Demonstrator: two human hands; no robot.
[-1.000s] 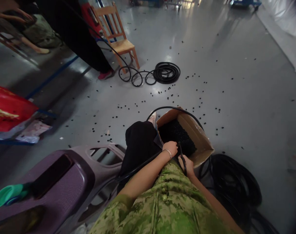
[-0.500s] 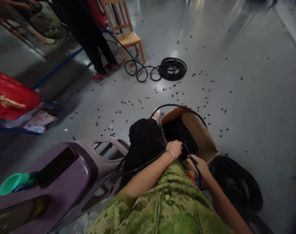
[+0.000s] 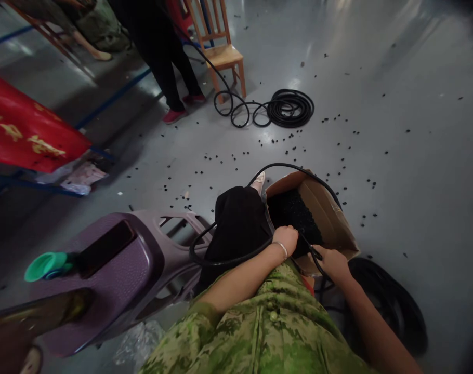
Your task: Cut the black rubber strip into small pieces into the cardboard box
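My left hand (image 3: 286, 240), with a bracelet at the wrist, is closed over the near side of an open cardboard box (image 3: 333, 221). A ribbed black hose (image 3: 228, 261) runs across my lap to this hand and appears to be gripped in it. Just to the right, the closed fingers of my right hand (image 3: 332, 264) hold a thin black length of hose (image 3: 312, 251), slanting from near the left fist. Whether the two lengths join is hidden by the fingers. Small black pieces (image 3: 293, 208) fill the box bottom.
A purple stool (image 3: 115, 275) at left bears a dark phone (image 3: 106, 248) and a green cup-like item (image 3: 45, 266). Coiled hose (image 3: 290, 108) lies ahead by a wooden chair (image 3: 224, 54) and a standing person (image 3: 158, 52). More black coils (image 3: 392, 306) lie at right. Black bits dot the floor.
The camera view has turned slightly, shifting the scene to the right. My right hand sits a little farther from my left, and the thin hose in it lies at a changed slant.
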